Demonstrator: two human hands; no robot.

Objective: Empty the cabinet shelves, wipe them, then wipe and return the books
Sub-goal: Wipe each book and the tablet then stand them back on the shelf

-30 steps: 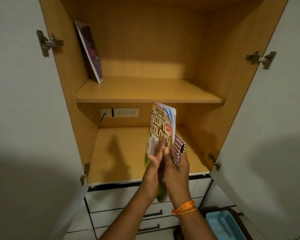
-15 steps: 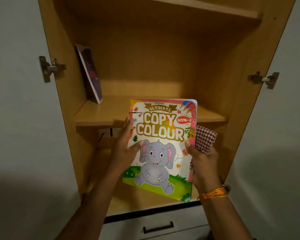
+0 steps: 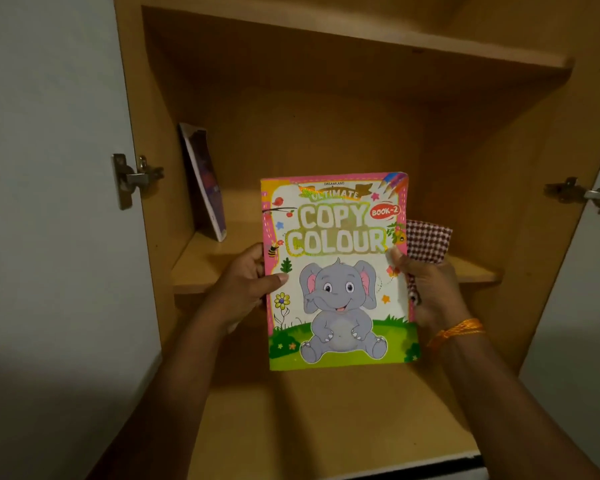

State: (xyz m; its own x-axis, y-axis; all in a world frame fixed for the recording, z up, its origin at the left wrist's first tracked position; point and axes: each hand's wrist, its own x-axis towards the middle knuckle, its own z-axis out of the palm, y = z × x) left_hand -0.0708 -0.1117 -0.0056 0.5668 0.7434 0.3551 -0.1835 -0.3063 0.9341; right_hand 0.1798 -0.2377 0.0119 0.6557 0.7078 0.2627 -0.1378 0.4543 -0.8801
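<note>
Books: two; one (image 3: 338,271) held, one (image 3: 205,181) shelved.

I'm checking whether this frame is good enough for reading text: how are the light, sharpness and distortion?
Head view: light falls mainly on the pink-bordered elephant colouring book, whose title reads clearly with slight glare on the letters; the dark book leaning at the wooden cabinet's left wall is dim and soft; the white doors' lower parts sit in heavy shadow; the wide lens bows the cabinet sides outward.

Brand: I read "DREAMLAND" in small print at the top edge of the colouring book (image 3: 338,271) cover.
Title: "ULTIMATE COPY COLOUR" across its upper half.
Badge: "BOOK-2" near its top right corner.
</note>
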